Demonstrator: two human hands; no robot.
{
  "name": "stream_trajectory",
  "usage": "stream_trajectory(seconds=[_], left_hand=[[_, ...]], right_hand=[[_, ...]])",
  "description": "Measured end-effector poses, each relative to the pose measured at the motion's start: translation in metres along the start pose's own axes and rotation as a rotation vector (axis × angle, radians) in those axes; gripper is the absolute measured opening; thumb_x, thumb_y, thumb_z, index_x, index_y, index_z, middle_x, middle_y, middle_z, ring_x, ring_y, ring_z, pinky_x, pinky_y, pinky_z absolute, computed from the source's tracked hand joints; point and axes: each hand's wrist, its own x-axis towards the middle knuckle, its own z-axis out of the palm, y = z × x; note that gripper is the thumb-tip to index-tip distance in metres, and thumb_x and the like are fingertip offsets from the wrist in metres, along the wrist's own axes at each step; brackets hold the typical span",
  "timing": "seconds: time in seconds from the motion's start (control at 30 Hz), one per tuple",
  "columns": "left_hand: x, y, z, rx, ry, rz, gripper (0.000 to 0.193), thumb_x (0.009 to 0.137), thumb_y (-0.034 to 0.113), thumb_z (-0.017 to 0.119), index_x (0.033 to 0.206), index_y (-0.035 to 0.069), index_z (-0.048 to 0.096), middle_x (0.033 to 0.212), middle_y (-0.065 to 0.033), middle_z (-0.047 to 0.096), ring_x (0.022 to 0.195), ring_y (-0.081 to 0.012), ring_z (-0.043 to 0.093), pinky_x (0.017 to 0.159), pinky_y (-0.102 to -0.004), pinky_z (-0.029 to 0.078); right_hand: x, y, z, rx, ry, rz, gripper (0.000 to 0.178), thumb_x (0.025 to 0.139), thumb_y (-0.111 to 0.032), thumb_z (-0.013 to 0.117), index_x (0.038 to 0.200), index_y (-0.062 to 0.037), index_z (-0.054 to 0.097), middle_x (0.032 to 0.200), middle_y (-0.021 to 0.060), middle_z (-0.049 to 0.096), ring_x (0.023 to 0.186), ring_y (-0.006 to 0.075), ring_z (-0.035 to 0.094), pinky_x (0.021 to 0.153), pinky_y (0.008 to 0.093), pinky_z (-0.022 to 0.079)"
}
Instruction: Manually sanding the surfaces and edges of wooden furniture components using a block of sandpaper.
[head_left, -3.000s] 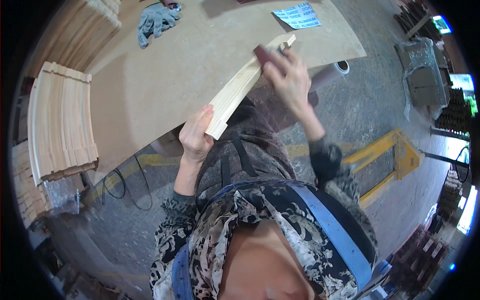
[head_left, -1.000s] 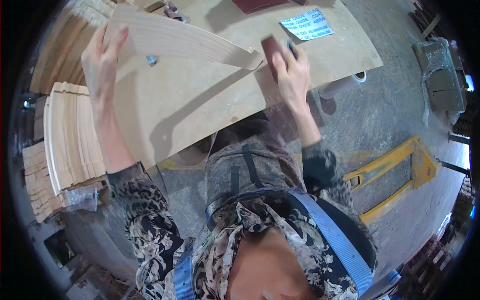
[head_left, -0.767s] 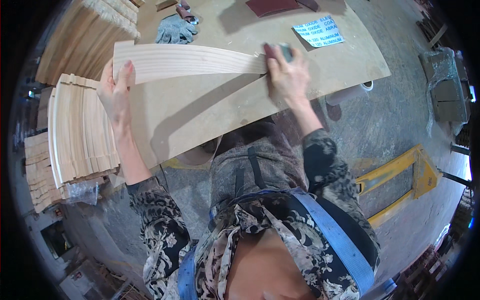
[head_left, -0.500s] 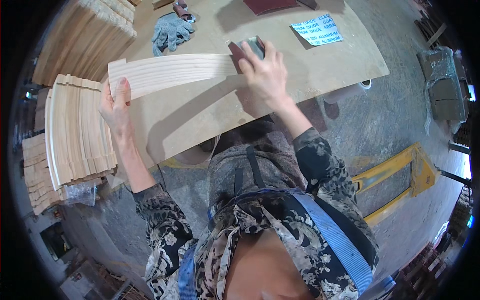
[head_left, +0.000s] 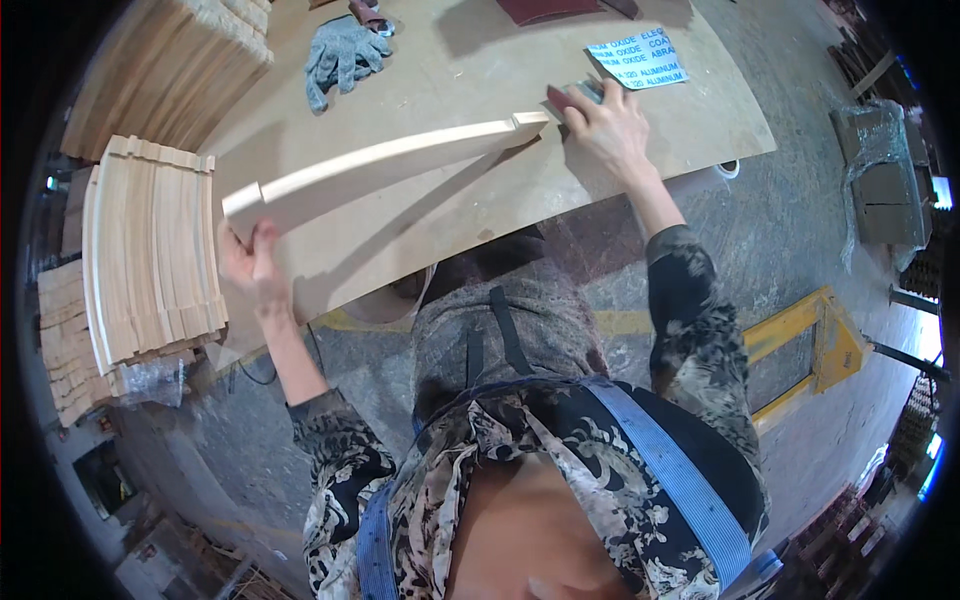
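A pale curved wooden slat (head_left: 390, 160) with notched ends is tilted on edge above the table (head_left: 440, 70). My left hand (head_left: 256, 262) grips its left end, thumb pressed against the face. Beyond the slat's right end, my right hand (head_left: 612, 130) is closed around a sanding block (head_left: 585, 93) with dark red abrasive paper at its edge. The fingers partly cover that block, which sits low over the tabletop, apart from the wood.
Left of the table stand stacked curved slats (head_left: 160, 250) and a taller wood stack (head_left: 165, 75). Grey gloves (head_left: 343, 62), a printed abrasive sheet (head_left: 640, 62) and dark red paper (head_left: 545, 8) lie on the tabletop. A yellow pallet jack (head_left: 830, 345) stands on the floor at right.
My left hand has turned the slat from its broad face onto its edge. My right hand has moved right with the sanding block, off the wood.
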Motion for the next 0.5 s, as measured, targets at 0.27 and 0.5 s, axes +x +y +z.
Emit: stream_trajectory(seconds=[0.27,0.5], left_hand=[[-0.033,0.031,-0.013,0.038,-0.319,0.51,0.027,0.081,0.016,0.066,0.099,0.0,0.052,0.091,-0.0153,0.063,0.09,-0.0288,0.062,0.075,-0.0399,0.049],[-0.035,0.057,-0.011,0.306,-0.424,0.711,0.017,0.076,0.01,0.065,0.084,0.004,0.051,0.089,-0.0128,0.065,0.087,-0.0305,0.063,0.071,-0.039,0.05]], right_hand=[[-0.015,-0.015,-0.04,0.473,-0.311,-0.068,0.04,0.086,-0.047,0.048,0.121,-0.0305,0.059,0.128,0.0153,0.049,0.111,0.0322,0.051,0.093,0.0402,0.043],[-0.002,0.008,-0.044,0.387,-0.22,0.01,0.039,0.086,-0.047,0.049,0.119,-0.0301,0.06,0.122,0.0161,0.052,0.108,0.0335,0.053,0.089,0.0409,0.045]])
